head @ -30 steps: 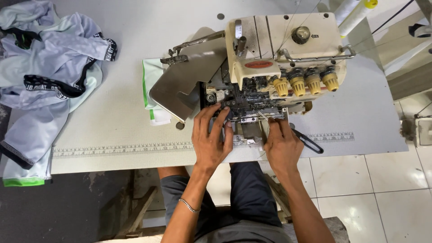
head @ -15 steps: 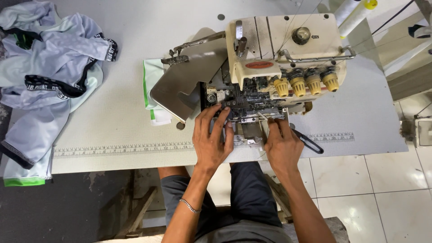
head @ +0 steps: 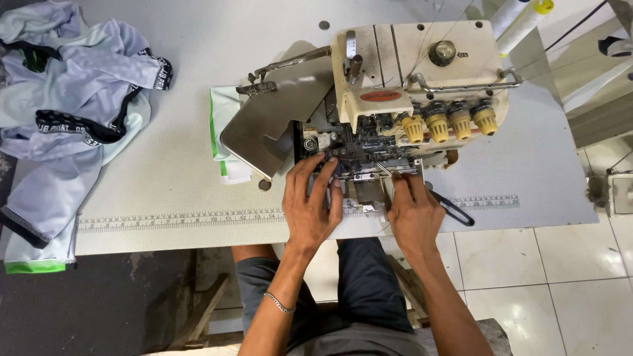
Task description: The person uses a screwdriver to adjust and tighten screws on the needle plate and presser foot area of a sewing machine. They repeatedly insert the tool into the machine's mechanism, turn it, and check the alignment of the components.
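A cream overlock sewing machine (head: 422, 72) stands on the white table (head: 165, 178), with its front cover open and the dark metal mechanism (head: 359, 148) exposed. My left hand (head: 313, 207) rests against that mechanism, fingers spread, fingertips on the parts at its left side. My right hand (head: 412, 214) is just right of it and pinches thin metal tweezers (head: 384, 169) whose tips point into the mechanism. Several yellow tension knobs (head: 448, 122) sit above my right hand. A grey metal side plate (head: 277, 118) is swung out to the left.
A pile of pale grey garments with black bands (head: 72, 99) lies at the table's left. A white and green fabric piece (head: 224, 132) lies under the plate. A black-handled tool (head: 453, 209) lies by my right hand. Thread cones (head: 521, 16) stand at the top right.
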